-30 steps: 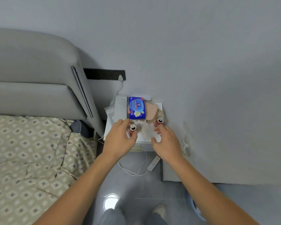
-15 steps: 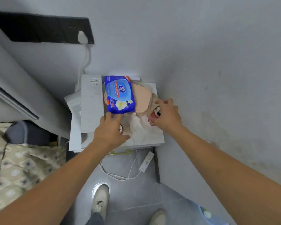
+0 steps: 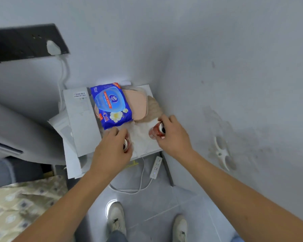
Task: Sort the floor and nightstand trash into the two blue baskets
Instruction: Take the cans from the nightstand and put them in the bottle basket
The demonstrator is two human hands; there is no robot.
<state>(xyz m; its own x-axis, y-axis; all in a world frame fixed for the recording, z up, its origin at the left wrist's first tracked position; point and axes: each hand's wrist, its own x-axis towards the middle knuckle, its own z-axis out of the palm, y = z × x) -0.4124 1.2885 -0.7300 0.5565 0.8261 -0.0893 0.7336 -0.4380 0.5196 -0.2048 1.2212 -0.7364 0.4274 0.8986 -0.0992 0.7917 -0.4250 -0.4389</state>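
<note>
Two red drink cans stand on the white nightstand (image 3: 147, 89) in the room's corner. My left hand (image 3: 112, 147) is wrapped around the left can (image 3: 126, 144), which shows only at its open top. My right hand (image 3: 173, 135) grips the right can (image 3: 158, 129), tilted toward the middle. Between the cans lies crumpled white tissue (image 3: 141, 135). Behind them sit a blue wet-wipe pack (image 3: 111, 104), a pink pad (image 3: 137, 105) and a beige cloth (image 3: 153, 109). No blue basket is clearly in view.
A long white box (image 3: 80, 119) lies on the nightstand's left side. A white power strip (image 3: 156, 166) and its cord lie on the grey floor below. The grey headboard (image 3: 16, 119) and patterned bedding (image 3: 24, 206) are at left, the wall close at right. My shoes (image 3: 116, 217) stand below.
Both hands went from reaching toward the cans to closing around them; the right can now tilts in my right hand. The view has dropped closer to the nightstand.
</note>
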